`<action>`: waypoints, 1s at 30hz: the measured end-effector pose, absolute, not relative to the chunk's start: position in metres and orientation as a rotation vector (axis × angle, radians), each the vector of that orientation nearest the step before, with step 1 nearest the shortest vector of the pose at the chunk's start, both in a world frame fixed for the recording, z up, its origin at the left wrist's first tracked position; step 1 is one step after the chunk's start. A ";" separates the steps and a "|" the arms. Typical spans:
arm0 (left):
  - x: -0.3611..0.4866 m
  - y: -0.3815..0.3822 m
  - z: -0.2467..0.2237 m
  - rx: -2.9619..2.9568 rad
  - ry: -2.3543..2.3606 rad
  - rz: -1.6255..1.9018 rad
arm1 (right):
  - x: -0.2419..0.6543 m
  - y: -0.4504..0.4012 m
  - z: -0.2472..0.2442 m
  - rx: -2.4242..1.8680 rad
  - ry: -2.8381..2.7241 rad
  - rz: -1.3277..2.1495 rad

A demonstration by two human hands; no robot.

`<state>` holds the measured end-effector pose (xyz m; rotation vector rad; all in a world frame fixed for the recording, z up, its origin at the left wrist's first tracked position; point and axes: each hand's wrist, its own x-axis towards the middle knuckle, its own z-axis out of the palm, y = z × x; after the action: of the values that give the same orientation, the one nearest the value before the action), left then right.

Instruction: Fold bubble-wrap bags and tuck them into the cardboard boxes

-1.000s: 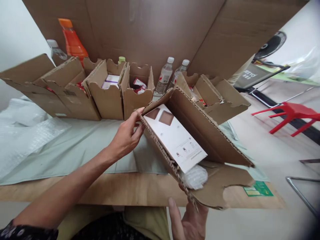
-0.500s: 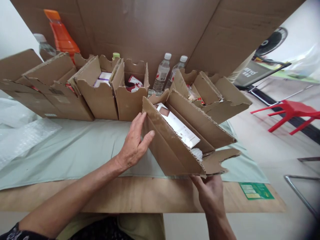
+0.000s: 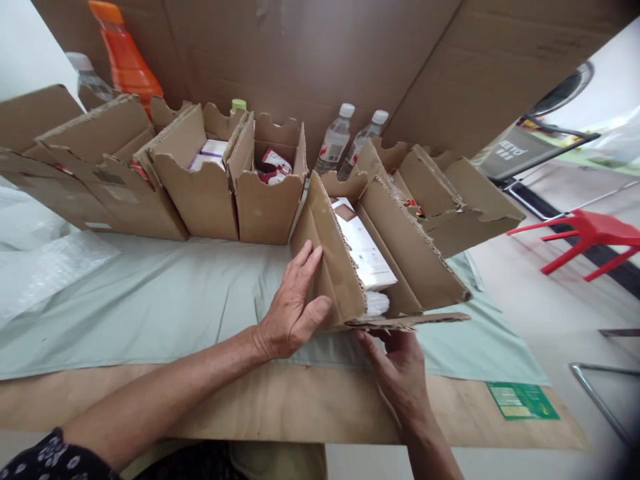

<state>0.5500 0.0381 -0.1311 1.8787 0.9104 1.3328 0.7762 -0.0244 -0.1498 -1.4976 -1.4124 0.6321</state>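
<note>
— Since a moment ago the box (image 3: 345, 267) has swung down from its tilt and now stands on the cloth (image 3: 165, 300), pushed in closer to the row (image 3: 220, 180) behind it. Both hands came along with it.

— Where are your hands on it?

— My left hand (image 3: 293, 310) lies flat on the near left wall, fingers (image 3: 305, 267) stretched up along the cardboard, thumb spread toward the lower corner. It presses, it does not pinch. My right hand (image 3: 400, 367) is under the front flap (image 3: 415, 321), which sticks out level toward me. The fingers reach up beneath it; whether they curl onto the edge I cannot tell, the flap hides the tips.

— And what sits inside?

— A white carton (image 3: 363, 250) leaning along the box's length, and a bit of bubble wrap (image 3: 376, 303) at the near end, just above my right hand.

— What is around it?

— To the left, the row of open cardboard boxes with small packs in them. To the right, another open box (image 3: 450, 193), touching or nearly so. Two water bottles (image 3: 336, 137) stand behind, against a big cardboard sheet (image 3: 310, 60). An orange bottle (image 3: 125, 60) stands far left. More bubble wrap (image 3: 45, 267) lies on the cloth at the left, well apart from my hands.
</note>
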 end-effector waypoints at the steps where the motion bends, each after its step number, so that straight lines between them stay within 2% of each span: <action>1: 0.549 0.038 -0.135 1.880 0.881 1.353 | 0.772 -0.022 -0.146 -1.497 -1.442 0.600; 6: 0.544 0.043 -0.142 1.895 0.843 1.416 | 0.751 -0.001 -0.127 -1.569 -1.539 0.403; 16: 0.542 0.061 -0.158 1.885 1.124 1.197 | 0.755 0.057 -0.115 -1.753 -1.773 -0.005; 21: 0.541 0.070 -0.180 1.907 1.236 1.067 | 0.757 0.081 -0.107 -1.896 -1.824 -0.019; 30: 0.543 0.071 -0.183 1.880 1.290 1.123 | 0.744 0.103 -0.110 -1.844 -1.815 0.029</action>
<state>0.5430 0.0708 -0.1831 1.8800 1.2902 1.1225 0.7437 0.1030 -0.1096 -1.8441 -1.8149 0.0295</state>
